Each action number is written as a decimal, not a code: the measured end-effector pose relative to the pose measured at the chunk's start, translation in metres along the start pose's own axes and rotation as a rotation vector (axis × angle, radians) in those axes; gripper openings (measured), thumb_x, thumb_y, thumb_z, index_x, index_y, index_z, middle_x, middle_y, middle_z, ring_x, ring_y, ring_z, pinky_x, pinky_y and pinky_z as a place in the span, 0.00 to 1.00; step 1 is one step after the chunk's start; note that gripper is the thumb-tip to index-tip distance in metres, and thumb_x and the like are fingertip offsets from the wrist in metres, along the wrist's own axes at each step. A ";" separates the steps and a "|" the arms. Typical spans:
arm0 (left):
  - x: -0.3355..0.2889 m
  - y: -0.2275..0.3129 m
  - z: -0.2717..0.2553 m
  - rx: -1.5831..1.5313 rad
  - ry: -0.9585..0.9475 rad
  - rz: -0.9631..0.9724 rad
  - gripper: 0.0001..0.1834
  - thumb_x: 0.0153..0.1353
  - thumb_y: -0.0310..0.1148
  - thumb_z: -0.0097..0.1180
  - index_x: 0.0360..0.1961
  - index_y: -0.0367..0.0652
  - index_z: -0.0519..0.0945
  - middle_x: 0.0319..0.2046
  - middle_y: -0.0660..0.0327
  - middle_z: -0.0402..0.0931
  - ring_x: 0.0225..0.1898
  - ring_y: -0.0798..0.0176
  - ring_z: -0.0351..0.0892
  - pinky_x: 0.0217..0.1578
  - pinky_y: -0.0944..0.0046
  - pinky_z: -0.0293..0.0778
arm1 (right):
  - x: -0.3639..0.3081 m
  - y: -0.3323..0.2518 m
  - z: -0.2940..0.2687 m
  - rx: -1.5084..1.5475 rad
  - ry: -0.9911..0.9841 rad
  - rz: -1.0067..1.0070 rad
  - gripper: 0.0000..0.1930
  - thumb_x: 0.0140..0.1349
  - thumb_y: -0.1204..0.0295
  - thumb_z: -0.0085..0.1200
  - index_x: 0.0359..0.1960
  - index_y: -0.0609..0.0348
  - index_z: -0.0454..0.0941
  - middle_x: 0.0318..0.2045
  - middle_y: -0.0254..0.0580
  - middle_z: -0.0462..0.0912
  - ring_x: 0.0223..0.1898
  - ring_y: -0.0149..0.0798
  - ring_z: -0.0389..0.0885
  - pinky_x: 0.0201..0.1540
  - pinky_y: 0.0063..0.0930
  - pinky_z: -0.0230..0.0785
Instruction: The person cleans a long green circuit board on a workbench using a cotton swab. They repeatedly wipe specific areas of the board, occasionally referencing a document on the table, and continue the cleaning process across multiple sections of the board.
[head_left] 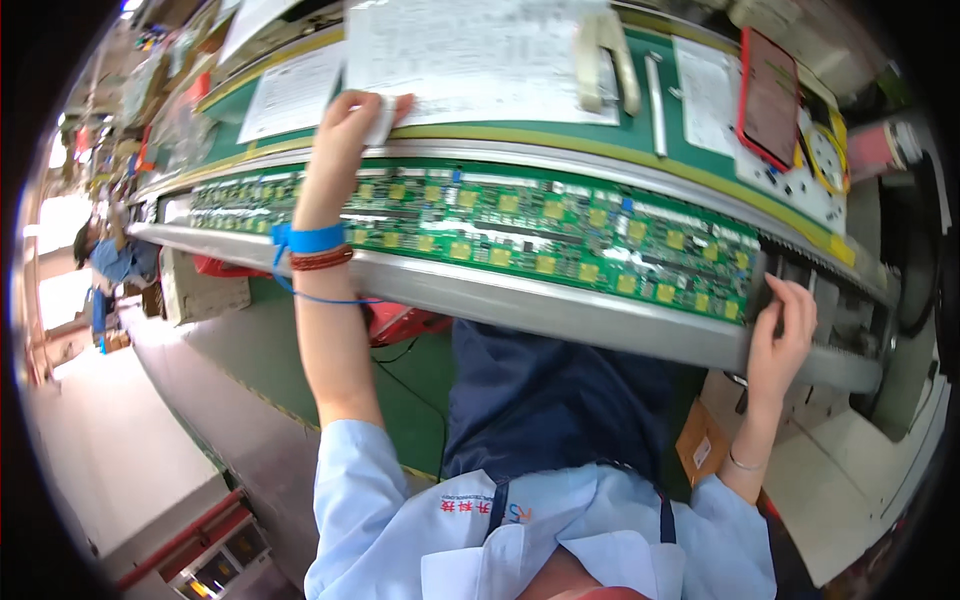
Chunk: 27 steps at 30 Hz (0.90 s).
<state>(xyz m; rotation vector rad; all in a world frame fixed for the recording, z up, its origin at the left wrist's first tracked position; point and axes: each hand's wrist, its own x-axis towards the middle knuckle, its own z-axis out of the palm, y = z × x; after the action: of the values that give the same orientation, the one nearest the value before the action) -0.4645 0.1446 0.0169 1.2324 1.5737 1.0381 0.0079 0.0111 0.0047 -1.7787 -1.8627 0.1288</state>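
A long green circuit board panel (520, 225), dotted with yellow-topped parts, lies in a metal rail track (500, 307) across my front. My left hand (352, 118) is raised at the track's far side, with a small white piece (382, 120) pinched in its fingers; whether it is paper or cloth I cannot tell. A blue wrist strap (312, 239) with a thin cord circles that wrist. At the panel's right end, my right hand (783, 335) has its bent fingers closed on a dark bar (762, 283) that lies across the track.
Beyond the track, printed sheets (470, 65), white tweezers (603, 65), a thin white stick (655, 105) and a red-edged phone (768, 100) lie on a green mat. A yellow cable loop (832, 160) is at the right. Another person (115, 255) is far left.
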 end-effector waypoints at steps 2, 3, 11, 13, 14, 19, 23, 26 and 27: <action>0.015 -0.010 -0.002 0.062 0.017 -0.037 0.14 0.69 0.35 0.44 0.42 0.32 0.71 0.51 0.43 0.76 0.57 0.54 0.74 0.60 0.62 0.64 | -0.006 -0.012 -0.008 -0.007 0.029 -0.110 0.16 0.51 0.84 0.49 0.41 0.57 0.80 0.40 0.41 0.77 0.44 0.44 0.74 0.50 0.37 0.62; 0.019 -0.017 -0.005 0.056 0.004 -0.045 0.15 0.69 0.36 0.44 0.43 0.32 0.71 0.52 0.42 0.75 0.58 0.53 0.73 0.61 0.60 0.64 | -0.009 -0.018 -0.009 0.007 0.014 -0.173 0.16 0.49 0.83 0.51 0.40 0.56 0.80 0.39 0.40 0.78 0.42 0.44 0.75 0.48 0.37 0.61; 0.011 0.002 0.008 -0.127 -0.092 -0.060 0.15 0.71 0.36 0.42 0.44 0.31 0.71 0.55 0.42 0.72 0.61 0.54 0.70 0.65 0.60 0.62 | -0.041 -0.040 0.005 0.172 -0.090 -0.316 0.17 0.45 0.79 0.56 0.40 0.56 0.79 0.41 0.34 0.79 0.40 0.37 0.76 0.48 0.36 0.59; 0.007 0.008 0.004 -0.110 -0.083 -0.060 0.15 0.71 0.35 0.42 0.44 0.32 0.71 0.55 0.42 0.72 0.61 0.54 0.70 0.65 0.61 0.63 | -0.042 -0.044 0.007 0.192 -0.097 -0.318 0.16 0.45 0.79 0.56 0.40 0.57 0.79 0.42 0.34 0.80 0.42 0.36 0.77 0.48 0.35 0.60; 0.005 0.011 0.003 -0.099 -0.074 -0.063 0.15 0.71 0.35 0.41 0.44 0.32 0.71 0.55 0.42 0.72 0.61 0.54 0.70 0.64 0.61 0.63 | -0.042 -0.046 0.008 0.200 -0.103 -0.325 0.16 0.45 0.78 0.56 0.40 0.57 0.79 0.43 0.34 0.80 0.42 0.36 0.77 0.49 0.35 0.60; 0.007 0.007 0.001 -0.103 -0.084 -0.055 0.15 0.71 0.35 0.41 0.44 0.31 0.71 0.55 0.42 0.72 0.61 0.54 0.70 0.64 0.61 0.63 | -0.042 -0.059 0.014 0.200 -0.142 -0.339 0.16 0.47 0.76 0.57 0.42 0.57 0.79 0.46 0.34 0.79 0.46 0.34 0.77 0.50 0.34 0.59; 0.012 0.002 -0.001 -0.127 -0.084 -0.065 0.16 0.71 0.35 0.41 0.45 0.30 0.70 0.55 0.42 0.72 0.61 0.54 0.70 0.64 0.61 0.64 | -0.041 -0.061 0.014 0.166 -0.141 -0.341 0.17 0.48 0.76 0.57 0.43 0.56 0.79 0.47 0.33 0.79 0.46 0.34 0.77 0.49 0.33 0.59; 0.011 0.003 -0.001 -0.116 -0.070 -0.073 0.16 0.71 0.35 0.40 0.45 0.29 0.70 0.55 0.41 0.72 0.61 0.54 0.70 0.64 0.62 0.64 | -0.039 -0.055 0.010 0.125 -0.104 -0.326 0.17 0.47 0.76 0.58 0.42 0.55 0.79 0.45 0.32 0.81 0.45 0.34 0.77 0.48 0.33 0.58; 0.010 0.004 0.000 -0.113 -0.068 -0.072 0.16 0.71 0.35 0.40 0.45 0.29 0.70 0.55 0.41 0.72 0.61 0.54 0.70 0.64 0.62 0.64 | -0.038 -0.051 0.008 0.107 -0.091 -0.319 0.17 0.47 0.77 0.58 0.42 0.55 0.79 0.44 0.31 0.81 0.44 0.34 0.77 0.48 0.32 0.58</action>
<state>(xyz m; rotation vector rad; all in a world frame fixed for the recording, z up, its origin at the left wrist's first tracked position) -0.4650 0.1552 0.0197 1.1150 1.4771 1.0144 -0.0427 -0.0283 0.0080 -1.4054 -2.1351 0.1876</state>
